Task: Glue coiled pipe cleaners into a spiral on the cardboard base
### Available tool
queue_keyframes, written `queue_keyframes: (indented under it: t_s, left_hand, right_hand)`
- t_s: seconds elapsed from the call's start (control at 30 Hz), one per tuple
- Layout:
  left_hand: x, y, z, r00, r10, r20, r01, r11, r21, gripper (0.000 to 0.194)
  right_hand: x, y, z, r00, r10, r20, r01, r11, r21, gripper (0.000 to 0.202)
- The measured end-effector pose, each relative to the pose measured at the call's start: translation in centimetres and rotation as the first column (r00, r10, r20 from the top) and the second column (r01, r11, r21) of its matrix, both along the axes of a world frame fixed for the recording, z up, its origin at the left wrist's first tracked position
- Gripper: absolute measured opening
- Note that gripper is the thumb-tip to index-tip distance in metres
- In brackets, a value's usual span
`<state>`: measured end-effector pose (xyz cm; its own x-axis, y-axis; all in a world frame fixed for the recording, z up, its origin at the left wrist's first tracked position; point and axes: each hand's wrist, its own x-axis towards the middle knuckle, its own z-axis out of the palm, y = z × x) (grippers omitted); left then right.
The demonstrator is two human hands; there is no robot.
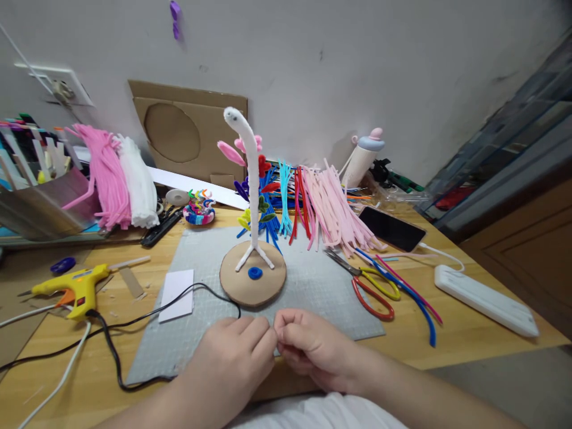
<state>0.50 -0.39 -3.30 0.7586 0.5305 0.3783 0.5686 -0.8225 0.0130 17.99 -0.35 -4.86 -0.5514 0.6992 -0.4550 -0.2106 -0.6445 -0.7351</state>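
Observation:
My left hand (236, 351) and my right hand (308, 345) meet at the fingertips near the front edge of a grey cutting mat (330, 298). Both are closed in a pinch, and whatever lies between the fingers is hidden. Just beyond them a round cardboard disc (232, 289) lies on the mat. A white fuzzy stem (252, 196) with splayed feet stands upright on it, its top bent over to the left. Colourful fuzzy leaves (231, 153) show around the stem. A small blue coil (255, 273) rests on the disc in front of its feet.
A yellow glue gun (84, 289) with trailing cables lies left, near a white card (176, 295). Scissors (361, 280), blue pipe cleaners (406, 292), a phone (393, 228) and a power strip (485, 301) are right. Pink pipe cleaner bundles (335, 208) and a bottle (364, 158) stand behind.

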Motion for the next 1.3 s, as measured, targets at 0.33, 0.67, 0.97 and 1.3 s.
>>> queue_keyframes:
  t_s: [0.33, 0.67, 0.97, 1.3]
  left_hand:
    - [0.5, 0.8, 1.1, 0.945, 0.325, -0.025, -0.112, 0.249, -0.962, 0.009]
    - [-0.2, 0.9, 0.9, 0.968, 0.219, 0.124, -0.055, 0.663, -0.746, 0.016]
    - [0.0, 0.3, 0.1, 1.000, 0.003, -0.010, -0.006, 0.967, -0.253, 0.018]
    - [1.1, 1.8, -0.7, 0.910, 0.413, 0.021, -0.076, 0.219, -0.973, 0.005]
  right_hand:
    - [2.2, -0.4, 0.4, 0.818, -0.206, 0.536, -0.542, 0.032, 0.840, 0.009]
    - [1.3, 0.5, 0.4, 0.984, 0.112, -0.139, -0.139, 0.969, -0.203, 0.015]
    - [0.8, 0.5, -0.6, 0.974, 0.142, -0.176, -0.193, 0.927, -0.320, 0.013]
    - [1.8, -0.2, -0.4, 0.754, -0.329, 0.568, -0.595, 0.025, 0.803, 0.012]
